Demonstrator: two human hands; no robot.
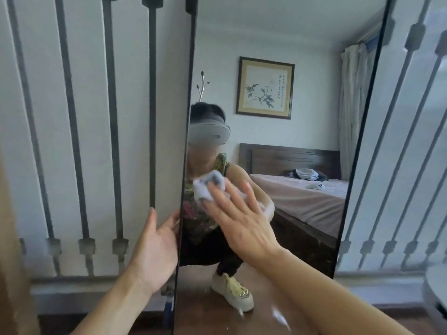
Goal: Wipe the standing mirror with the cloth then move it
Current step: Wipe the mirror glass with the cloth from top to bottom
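A tall standing mirror (278, 39) with a thin black frame fills the middle of the view, leaning against a white wall. My right hand (239, 221) lies flat on the glass and presses a white cloth (208, 187) against it; the cloth pokes out past my fingertips. My left hand (157, 247) grips the mirror's left edge at mid height, fingers curled behind the frame. The glass reflects a crouching person, a bed and a framed picture.
White wall with dark vertical bars (113, 117) stands behind the mirror on both sides. A blue-tipped object (168, 308) sits on the brown floor at the mirror's lower left corner. A round white object (435, 293) is at the right edge.
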